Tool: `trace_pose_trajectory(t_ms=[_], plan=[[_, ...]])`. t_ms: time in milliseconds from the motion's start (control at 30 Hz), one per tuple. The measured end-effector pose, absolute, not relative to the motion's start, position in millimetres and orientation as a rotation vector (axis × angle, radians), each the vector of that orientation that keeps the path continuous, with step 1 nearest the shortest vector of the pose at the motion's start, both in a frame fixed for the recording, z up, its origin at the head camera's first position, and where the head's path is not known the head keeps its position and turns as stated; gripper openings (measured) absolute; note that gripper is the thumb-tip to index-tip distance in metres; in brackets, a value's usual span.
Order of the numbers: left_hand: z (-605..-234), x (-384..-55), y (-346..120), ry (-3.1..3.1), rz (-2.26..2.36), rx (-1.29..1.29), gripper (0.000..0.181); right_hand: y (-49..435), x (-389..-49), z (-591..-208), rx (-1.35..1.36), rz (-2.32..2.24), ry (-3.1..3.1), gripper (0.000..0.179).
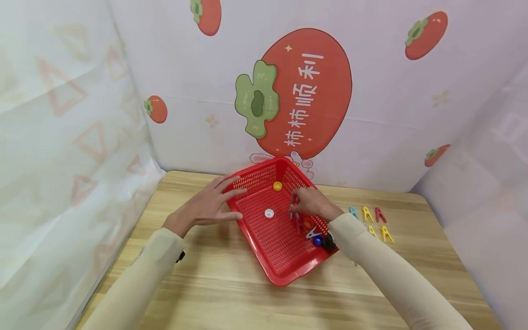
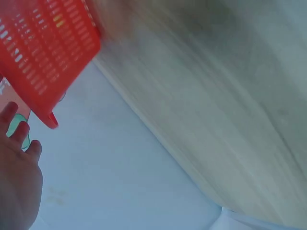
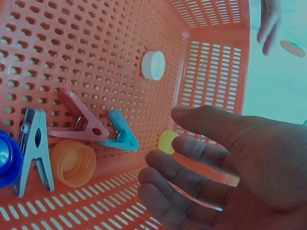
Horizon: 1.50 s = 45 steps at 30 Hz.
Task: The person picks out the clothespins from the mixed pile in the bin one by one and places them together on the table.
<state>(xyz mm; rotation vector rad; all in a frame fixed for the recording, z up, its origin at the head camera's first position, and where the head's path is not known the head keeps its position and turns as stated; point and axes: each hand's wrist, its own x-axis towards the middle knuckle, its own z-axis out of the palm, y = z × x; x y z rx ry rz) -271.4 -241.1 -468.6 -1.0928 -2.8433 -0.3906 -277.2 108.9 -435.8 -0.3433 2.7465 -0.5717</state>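
A red plastic basket [image 1: 284, 278] sits on the wooden table, its walls and floor perforated. My left hand [image 1: 210, 201] hovers at its left rim, fingers spread and holding nothing. Inside the basket, my right hand [image 3: 225, 167] has its thumb and loosely bent fingers apart, with nothing between them. Closest to those fingers are a light blue clothespin [image 3: 122, 134] and a yellow bottle cap [image 3: 167, 141]. Beside the blue one lie a pink-red clothespin [image 3: 79, 120], an orange cap [image 3: 73, 163], a grey-white clothespin [image 3: 36, 148] and a blue cap [image 3: 8, 158]. A white cap [image 3: 153, 65] lies on the basket floor.
Right of the basket, clothespins lie in rows on the table: a blue one [image 1: 353, 211], a red one [image 1: 380, 214] and several yellow ones [image 1: 387, 234]. A black object [image 1: 328, 243] sits in the basket's near right corner. Behind stands a persimmon-print backdrop [image 1: 379, 101].
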Motion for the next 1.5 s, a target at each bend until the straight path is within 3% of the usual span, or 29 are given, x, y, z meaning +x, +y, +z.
trace_pose_trajectory(t_ms=[633,933,1500], plan=[[-473.7,-283.7,-234.2,-2.978,-0.294,-1.009,0.076,96.1,-286.6,-445.9,-0.262,-0.476,2.716,0.037],[-478.7,-267.8,-231.2,-2.937,-0.311,-0.946,0.076,93.9,-287.4,-452.4,-0.267,-0.412,2.702,0.044],[-479.1,-223.3,-213.1,-2.92,-0.323,-0.764,0.076,99.2,-279.3,-461.2,-0.311,-0.402,2.707,0.039]])
